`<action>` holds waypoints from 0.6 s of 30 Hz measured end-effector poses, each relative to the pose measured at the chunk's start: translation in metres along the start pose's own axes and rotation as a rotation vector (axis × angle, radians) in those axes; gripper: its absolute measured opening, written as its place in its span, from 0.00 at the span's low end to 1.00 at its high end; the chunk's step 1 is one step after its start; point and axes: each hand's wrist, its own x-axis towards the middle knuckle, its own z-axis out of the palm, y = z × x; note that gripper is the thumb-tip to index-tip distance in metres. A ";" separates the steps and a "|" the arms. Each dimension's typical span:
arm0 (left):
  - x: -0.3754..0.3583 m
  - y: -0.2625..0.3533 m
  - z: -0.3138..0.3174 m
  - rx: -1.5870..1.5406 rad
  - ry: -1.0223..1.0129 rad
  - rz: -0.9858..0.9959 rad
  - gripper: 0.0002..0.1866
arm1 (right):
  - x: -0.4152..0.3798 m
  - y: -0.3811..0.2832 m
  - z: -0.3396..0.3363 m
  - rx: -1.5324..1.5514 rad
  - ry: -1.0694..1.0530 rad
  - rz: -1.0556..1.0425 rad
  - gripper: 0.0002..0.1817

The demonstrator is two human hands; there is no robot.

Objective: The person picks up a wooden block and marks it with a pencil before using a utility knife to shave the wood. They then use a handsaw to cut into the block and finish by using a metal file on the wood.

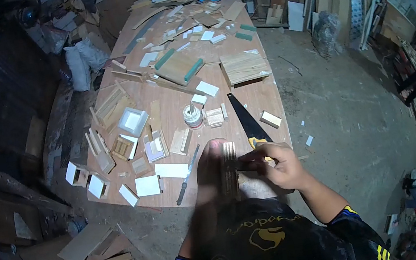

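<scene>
Offcuts of white-faced board (147, 186) and small open wooden boxes (124, 147) lie over the left part of the long plywood worktable (172, 108), as I see it through the head camera. A slim chisel-like tool (187, 176) lies slanted just left of my hands. My left hand (208, 175) is blurred; it looks wrapped around the left face of a stack of plywood pieces (230, 169), held on edge over the near rim of the table, though I cannot tell how tightly the fingers close. My right hand (277, 165) is curled in, its fingers pinching the stack's right side at about mid-height. Beyond the stack stands a small glue jar (192, 116), and a handsaw (246, 120) lies on the table with its yellow handle just behind my right knuckles. A small wooden block (270, 119) sits near the table's right edge.
</scene>
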 end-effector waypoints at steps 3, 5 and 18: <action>-0.005 -0.004 0.013 -0.139 -0.054 0.006 0.21 | -0.005 0.006 -0.013 -0.003 -0.085 -0.080 0.16; -0.008 -0.008 0.023 -0.225 -0.083 0.057 0.19 | -0.009 0.004 -0.021 -0.022 -0.126 -0.047 0.17; -0.016 -0.020 0.059 -0.156 -0.013 0.064 0.36 | -0.017 0.028 -0.031 0.321 -0.143 0.221 0.05</action>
